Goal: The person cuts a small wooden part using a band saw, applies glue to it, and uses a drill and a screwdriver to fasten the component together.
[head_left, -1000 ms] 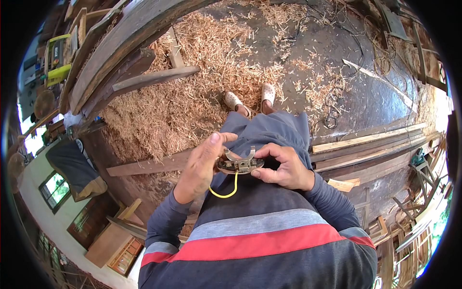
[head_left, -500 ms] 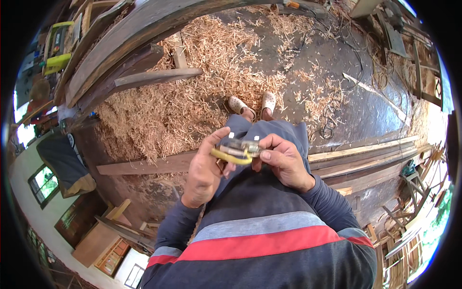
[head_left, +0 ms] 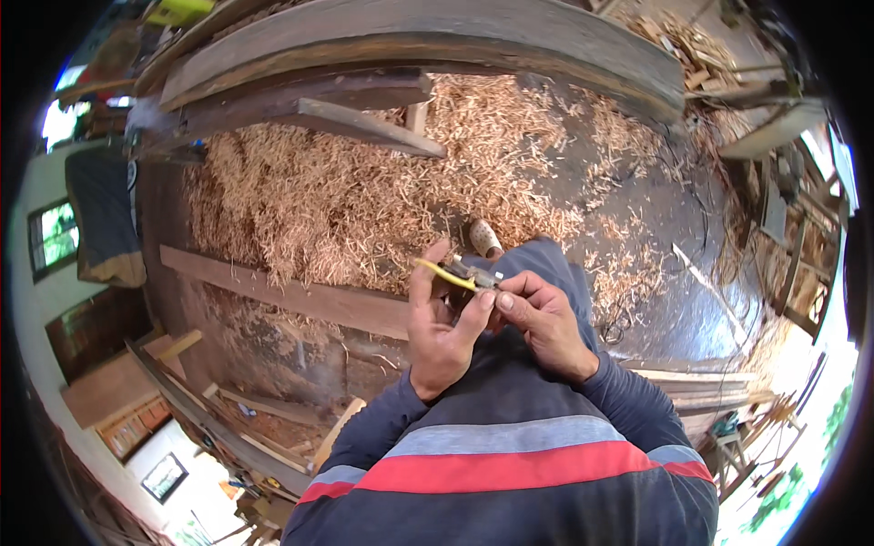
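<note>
Between my two hands, in front of my lap, is a small grey and dark fitting with a yellow strip (head_left: 452,278) along one side and small white parts on top. Its exact kind I cannot make out. My left hand (head_left: 444,341) holds its left part, with the thumb by the yellow strip and a finger raised behind it. The thumb and fingertips of my right hand (head_left: 546,328) pinch its right end. My fingers hide its underside.
A thick wooden beam (head_left: 437,41) spans the far side. Curly wood shavings (head_left: 346,200) cover much of the dark floor. A long board (head_left: 291,296) lies to the left, stacked planks (head_left: 701,387) to the right. Cables trail at the far right. One light clog (head_left: 484,238) shows ahead.
My view has turned, bringing more of the beam into sight. The fitting is tilted differently, its right end lower. My left hand has moved right, its thumb now near the strip's right end.
</note>
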